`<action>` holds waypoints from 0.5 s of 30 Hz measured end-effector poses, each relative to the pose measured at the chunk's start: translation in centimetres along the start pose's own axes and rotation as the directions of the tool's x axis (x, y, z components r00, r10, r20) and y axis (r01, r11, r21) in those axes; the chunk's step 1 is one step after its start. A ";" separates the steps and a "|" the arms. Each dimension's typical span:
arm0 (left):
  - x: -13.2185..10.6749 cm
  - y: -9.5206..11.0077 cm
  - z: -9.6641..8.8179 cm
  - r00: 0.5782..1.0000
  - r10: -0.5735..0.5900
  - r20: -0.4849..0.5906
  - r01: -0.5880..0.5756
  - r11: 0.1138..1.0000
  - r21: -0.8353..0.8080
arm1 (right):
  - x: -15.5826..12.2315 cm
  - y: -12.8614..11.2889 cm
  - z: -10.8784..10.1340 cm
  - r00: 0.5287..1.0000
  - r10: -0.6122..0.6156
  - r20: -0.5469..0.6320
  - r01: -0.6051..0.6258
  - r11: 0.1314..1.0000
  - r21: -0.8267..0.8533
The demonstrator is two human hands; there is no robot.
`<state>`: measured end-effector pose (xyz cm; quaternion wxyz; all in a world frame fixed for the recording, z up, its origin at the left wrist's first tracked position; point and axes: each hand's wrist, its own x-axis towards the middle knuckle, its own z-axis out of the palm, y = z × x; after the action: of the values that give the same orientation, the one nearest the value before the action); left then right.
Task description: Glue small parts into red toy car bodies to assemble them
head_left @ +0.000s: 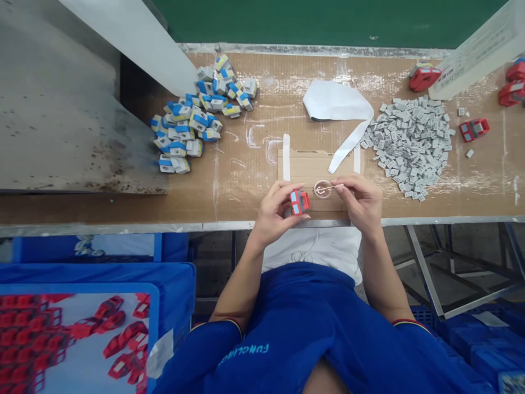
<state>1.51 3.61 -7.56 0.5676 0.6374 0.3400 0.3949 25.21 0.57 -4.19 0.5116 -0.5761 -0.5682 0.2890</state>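
Between the thumb and fingers of my left hand (275,209) is a small red toy vehicle part (299,202) with pale blue windows and a grey middle. My right hand (360,201) pinches a thin stick (330,187). The stick's tip reaches over a small round clear dish (322,189) between my two hands; whether it touches the contents, I cannot tell. Under the dish lies a cardboard sheet (301,158) held down with white tape strips (286,156). Beyond it a white strip of cloth or paper (338,101) is folded on the table.
Blue, white and yellow toy parts (184,126) are heaped at the left. Small grey plates (414,142) form a pile at the right, near a red toy part (474,129). A blue crate (172,279) with red parts stands lower left. A metal panel (74,109) bounds the far left.
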 end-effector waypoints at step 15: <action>0.1 0.3 0.1 1.000 0.002 0.024 -0.003 1.000 0.030 | -0.5 1.2 0.7 0.974 0.184 -0.132 -0.165 0.976 0.144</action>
<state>1.65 3.62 -7.27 0.5616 0.6510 0.3381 0.3827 24.92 0.49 -5.64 0.5610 -0.6081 -0.4563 0.3276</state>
